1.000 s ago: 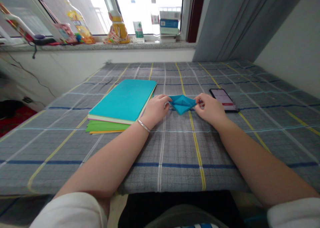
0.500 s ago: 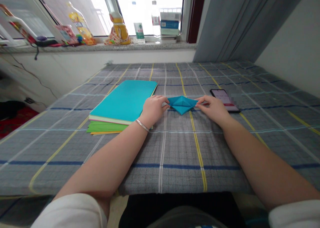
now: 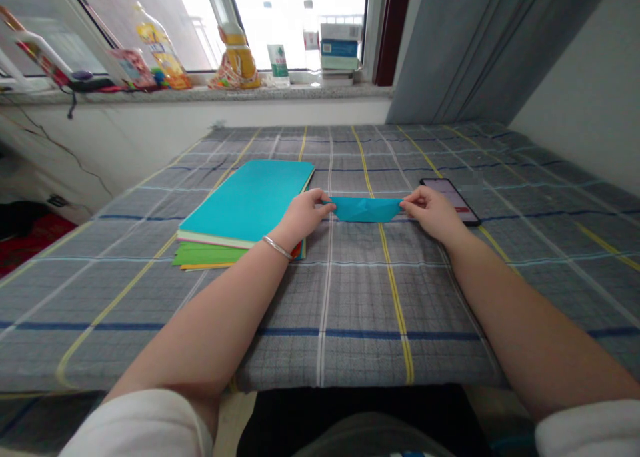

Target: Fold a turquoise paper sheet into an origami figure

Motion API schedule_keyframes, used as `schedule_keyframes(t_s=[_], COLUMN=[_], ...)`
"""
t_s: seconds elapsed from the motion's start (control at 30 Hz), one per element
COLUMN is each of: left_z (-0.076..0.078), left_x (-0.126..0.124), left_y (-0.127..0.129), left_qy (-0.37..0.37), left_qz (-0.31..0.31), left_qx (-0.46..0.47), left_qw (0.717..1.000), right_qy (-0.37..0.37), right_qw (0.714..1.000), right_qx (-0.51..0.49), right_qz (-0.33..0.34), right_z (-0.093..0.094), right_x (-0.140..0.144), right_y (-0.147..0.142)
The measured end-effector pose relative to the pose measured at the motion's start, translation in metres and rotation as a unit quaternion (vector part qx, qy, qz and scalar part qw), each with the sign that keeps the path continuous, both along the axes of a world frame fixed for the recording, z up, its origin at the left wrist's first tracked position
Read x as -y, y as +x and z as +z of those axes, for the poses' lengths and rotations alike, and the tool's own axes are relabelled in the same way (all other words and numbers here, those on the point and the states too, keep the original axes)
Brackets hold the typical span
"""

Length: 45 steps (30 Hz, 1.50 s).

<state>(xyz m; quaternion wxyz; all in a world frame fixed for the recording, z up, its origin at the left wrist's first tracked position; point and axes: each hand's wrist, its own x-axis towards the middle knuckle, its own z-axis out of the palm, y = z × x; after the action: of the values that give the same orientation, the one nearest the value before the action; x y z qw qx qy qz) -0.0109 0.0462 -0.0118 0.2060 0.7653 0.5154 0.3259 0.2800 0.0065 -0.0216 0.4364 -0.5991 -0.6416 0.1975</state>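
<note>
Between my hands a folded piece of blue paper [image 3: 367, 210] is stretched into a long, narrow strip with slanted ends and faint creases. My left hand [image 3: 306, 213] pinches its left end between thumb and fingers. At the opposite end, my right hand [image 3: 431, 210] grips the right corner the same way. Close beside my left wrist lies a stack of coloured paper [image 3: 250, 200], bright blue on top, with green and yellow sheets showing at the near edge. Just behind my right hand is a smartphone [image 3: 453, 200] with its screen lit, partly covered by the hand.
A grey checked cloth [image 3: 360, 297] covers the table. Along the windowsill [image 3: 300, 93] at the back stand bottles, a tube [image 3: 278, 62] and stacked boxes [image 3: 341, 49]. A grey curtain [image 3: 460, 50] hangs at the right.
The blue paper was a pointed diamond shape with a raised middle; now it is pulled out into a wide strip. My hands have moved farther apart, both still holding its ends.
</note>
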Motion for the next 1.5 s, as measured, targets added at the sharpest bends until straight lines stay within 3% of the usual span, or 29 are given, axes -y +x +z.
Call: schedule_keyframes(t_s=[0.23,0.33,0.47,0.6,0.7,0.83,1.13,1.23,1.33,1.5], left_z=[-0.004,-0.002,0.001,-0.001,-0.008,-0.016,-0.014,-0.013,-0.014,-0.015], left_x=[-0.002,-0.001,-0.001,-0.003,-0.004,0.003,0.025,0.024,0.021,0.028], left_y=[0.000,0.001,0.002,0.003,0.003,0.004,0.012,0.013,0.017,0.031], left_qy=[-0.097,-0.100,-0.066,-0.006,0.044,0.085,0.150,0.152,0.149,0.106], left_qz=[-0.009,-0.005,0.011,0.033,0.036,0.052,0.054,0.049,-0.013,-0.077], left_qx=[0.108,0.085,-0.013,-0.159,-0.279,-0.350,-0.393,-0.367,-0.311,-0.270], left_qw=[0.989,0.991,0.998,0.987,0.959,0.931,0.906,0.916,0.938,0.954], right_qy=[-0.147,-0.173,-0.188,-0.183,-0.178,-0.158,-0.162,-0.162,-0.120,-0.039], right_qw=[0.981,0.976,0.975,0.980,0.984,0.985,0.966,0.956,0.950,0.946], right_qx=[-0.125,-0.133,-0.119,-0.071,-0.014,0.074,0.200,0.246,0.287,0.316], right_qz=[0.009,0.011,0.011,0.019,0.011,0.012,0.015,-0.001,-0.011,0.052], right_z=[0.003,0.002,0.000,-0.006,-0.010,-0.013,0.005,0.006,0.002,-0.005], right_x=[0.003,0.003,0.002,-0.001,-0.003,-0.006,0.006,0.008,0.007,0.005], right_y=[-0.005,-0.005,-0.004,-0.003,-0.001,0.001,-0.008,-0.011,-0.013,-0.025])
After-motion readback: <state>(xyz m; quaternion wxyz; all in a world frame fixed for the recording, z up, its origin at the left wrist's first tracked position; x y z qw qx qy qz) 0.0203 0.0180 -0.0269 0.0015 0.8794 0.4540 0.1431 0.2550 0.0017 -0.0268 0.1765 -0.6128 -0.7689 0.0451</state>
